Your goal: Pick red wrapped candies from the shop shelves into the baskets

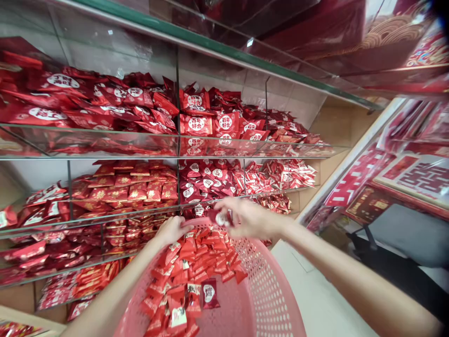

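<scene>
A pink plastic basket (pixel 277 285) with perforated sides holds many small red packets (pixel 203 255) and a dark red packet (pixel 210 294) with a white oval label. My left hand (pixel 172 230) grips the basket's far rim, fingers bent over it. Above the basket's far side, my right hand (pixel 242 217) is closed on a dark red packet (pixel 220 218) with a white label, partly covered by the fingers. Behind that hand, a glass shelf compartment holds similar dark red packets (pixel 207 181).
Glass shelves (pixel 140 136) with dividers rise in front, filled with red packets of several kinds. Gold-printed packets (pixel 136 189) lie left of centre. Red decorations (pixel 417 175) fill a rack at the right, beside a grey and black object (pixel 396 262).
</scene>
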The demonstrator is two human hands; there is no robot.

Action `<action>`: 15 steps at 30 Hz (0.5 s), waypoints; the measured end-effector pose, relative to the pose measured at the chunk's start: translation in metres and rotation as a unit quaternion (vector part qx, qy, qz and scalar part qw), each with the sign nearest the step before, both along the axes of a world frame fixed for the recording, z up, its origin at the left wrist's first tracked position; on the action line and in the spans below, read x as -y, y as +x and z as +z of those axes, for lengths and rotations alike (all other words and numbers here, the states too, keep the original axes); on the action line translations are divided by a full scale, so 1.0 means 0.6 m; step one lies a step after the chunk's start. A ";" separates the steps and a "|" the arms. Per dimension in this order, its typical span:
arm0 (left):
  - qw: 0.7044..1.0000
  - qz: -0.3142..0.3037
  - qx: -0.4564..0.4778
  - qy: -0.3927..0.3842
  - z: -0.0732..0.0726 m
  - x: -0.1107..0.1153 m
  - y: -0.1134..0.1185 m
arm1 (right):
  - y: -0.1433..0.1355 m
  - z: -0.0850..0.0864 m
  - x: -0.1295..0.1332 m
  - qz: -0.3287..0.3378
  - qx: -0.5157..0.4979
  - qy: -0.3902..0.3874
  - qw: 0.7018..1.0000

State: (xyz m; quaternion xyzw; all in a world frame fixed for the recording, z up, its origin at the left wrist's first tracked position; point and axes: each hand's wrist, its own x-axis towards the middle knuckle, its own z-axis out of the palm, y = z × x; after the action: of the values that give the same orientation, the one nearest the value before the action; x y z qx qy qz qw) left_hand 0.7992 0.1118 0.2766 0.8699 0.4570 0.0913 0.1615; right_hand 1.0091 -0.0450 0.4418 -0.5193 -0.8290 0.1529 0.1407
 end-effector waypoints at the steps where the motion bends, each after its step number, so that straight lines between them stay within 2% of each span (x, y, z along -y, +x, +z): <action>1: 1.000 -0.003 0.001 0.004 -0.001 0.000 0.000 | -0.015 -0.026 0.018 0.014 -0.015 -0.035 0.999; 3: 1.000 -0.005 -0.001 0.009 -0.003 0.000 -0.001 | -0.042 -0.087 0.044 0.021 -0.021 -0.121 0.992; 5: 1.000 -0.001 -0.003 0.009 -0.002 0.001 -0.001 | -0.062 -0.147 0.055 -0.010 -0.002 -0.190 0.982; 8: 1.000 0.009 -0.003 0.001 0.000 0.003 0.000 | -0.082 -0.207 0.059 -0.085 0.073 -0.248 0.962; 10: 1.000 0.012 -0.001 -0.004 0.002 0.003 0.000 | -0.093 -0.224 0.058 -0.125 0.111 -0.261 0.951; 15: 1.000 0.010 0.000 -0.008 0.002 0.001 0.000 | -0.120 -0.234 0.054 -0.182 0.154 -0.262 0.935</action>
State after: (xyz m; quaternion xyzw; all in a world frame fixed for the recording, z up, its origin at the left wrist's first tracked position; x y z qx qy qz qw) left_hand 0.7989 0.1110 0.2779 0.8640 0.4666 0.0891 0.1671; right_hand 0.9373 -0.0772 0.3014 -0.6972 -0.6619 0.2548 -0.1044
